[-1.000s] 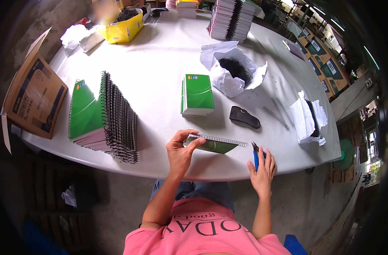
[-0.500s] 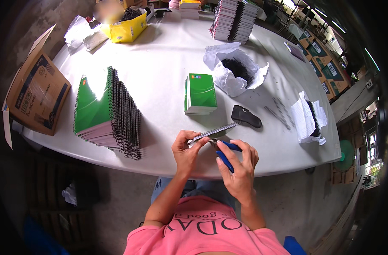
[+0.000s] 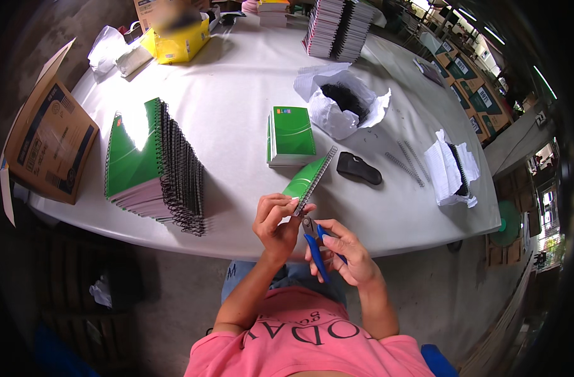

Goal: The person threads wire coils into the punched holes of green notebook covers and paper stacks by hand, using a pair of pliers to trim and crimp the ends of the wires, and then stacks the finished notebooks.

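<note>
Green notebook (image 3: 304, 180) in curled left hand (image 3: 277, 227), blue-handled cutters (image 3: 317, 256) in half-closed right hand (image 3: 355, 256)

Below the left hand (image 3: 277, 227) and right hand (image 3: 355, 256), I see a pink short-sleeved shirt (image 3: 271, 358) with dark lettering (image 3: 299, 333); closer to them, blue jeans (image 3: 297, 278) bearing a dark mark (image 3: 231, 271).

Fairly near, above and behind the fingers (image 3: 273, 207), the head view looks down. It faces across the table (image 3: 236, 81).
</note>
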